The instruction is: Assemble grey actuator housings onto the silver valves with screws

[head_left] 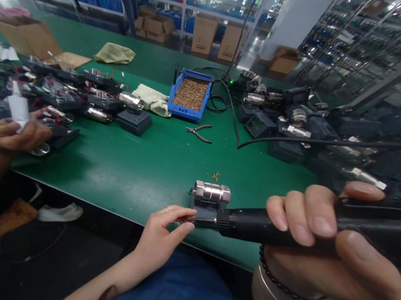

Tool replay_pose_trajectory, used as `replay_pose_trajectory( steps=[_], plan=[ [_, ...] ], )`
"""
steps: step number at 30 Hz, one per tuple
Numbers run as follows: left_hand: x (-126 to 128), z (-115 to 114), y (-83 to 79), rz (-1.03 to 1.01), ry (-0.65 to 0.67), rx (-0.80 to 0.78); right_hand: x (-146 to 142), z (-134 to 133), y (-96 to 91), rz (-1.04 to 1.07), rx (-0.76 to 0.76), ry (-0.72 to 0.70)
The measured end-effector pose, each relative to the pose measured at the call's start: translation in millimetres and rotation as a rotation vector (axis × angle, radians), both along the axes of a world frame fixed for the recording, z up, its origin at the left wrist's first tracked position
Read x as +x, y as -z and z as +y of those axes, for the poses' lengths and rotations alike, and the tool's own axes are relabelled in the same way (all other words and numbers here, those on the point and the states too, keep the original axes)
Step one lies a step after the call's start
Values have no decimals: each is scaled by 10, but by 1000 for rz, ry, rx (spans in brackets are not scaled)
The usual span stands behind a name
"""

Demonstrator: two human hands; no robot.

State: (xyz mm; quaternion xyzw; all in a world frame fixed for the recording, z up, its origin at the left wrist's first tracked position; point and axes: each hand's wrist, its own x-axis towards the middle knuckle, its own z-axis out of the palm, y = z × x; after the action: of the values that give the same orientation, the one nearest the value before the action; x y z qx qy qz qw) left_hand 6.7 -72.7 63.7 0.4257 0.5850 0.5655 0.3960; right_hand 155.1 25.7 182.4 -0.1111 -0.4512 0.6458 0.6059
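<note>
Screwdriver (244,223) and silver fitting (212,193) at the table's (124,173) near edge

Your right hand (318,272) is curled around the screwdriver. Your left hand (162,235) pinches the tip of its bit (208,220) between thumb and forefinger; whether a screw sits there cannot be told. The fitting rests on a dark box (199,206) just beyond the bit. Beyond it lie loose brass screws (216,176), pliers (199,133) and a blue bin (185,113) of brass pieces (190,93). At left, a co-worker's hand (22,137) holds a white tube (18,108).
</note>
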Motion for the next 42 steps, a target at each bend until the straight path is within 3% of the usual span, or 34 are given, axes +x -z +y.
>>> replay_pose_trajectory(
  steps=[2,5,10,17,19,22,25,28,33,42],
  plan=[
    [-14,2,0,178,-54,85,1,6,1,-14,-7,7],
    [-36,13,-5,250,-94,146,1,13,-1,-37,-12,22],
    [-76,30,-21,188,-72,41,-10,9,-1,-115,13,19],
    [-131,39,-57,75,-4,11,-107,0,70,-93,90,-55],
    [-153,74,-20,75,-54,-9,-146,41,23,-104,107,-73],
    [-159,172,122,74,-124,-118,-231,200,-102,-160,112,17],
    [-81,294,303,67,-20,-238,-377,456,-138,-219,159,122],
    [43,397,410,103,61,-281,-568,703,14,-291,143,92],
    [116,463,427,156,41,-249,-781,889,339,-370,10,15],
    [99,460,517,141,16,-209,-817,910,405,-444,-2,-17]
  ],
)
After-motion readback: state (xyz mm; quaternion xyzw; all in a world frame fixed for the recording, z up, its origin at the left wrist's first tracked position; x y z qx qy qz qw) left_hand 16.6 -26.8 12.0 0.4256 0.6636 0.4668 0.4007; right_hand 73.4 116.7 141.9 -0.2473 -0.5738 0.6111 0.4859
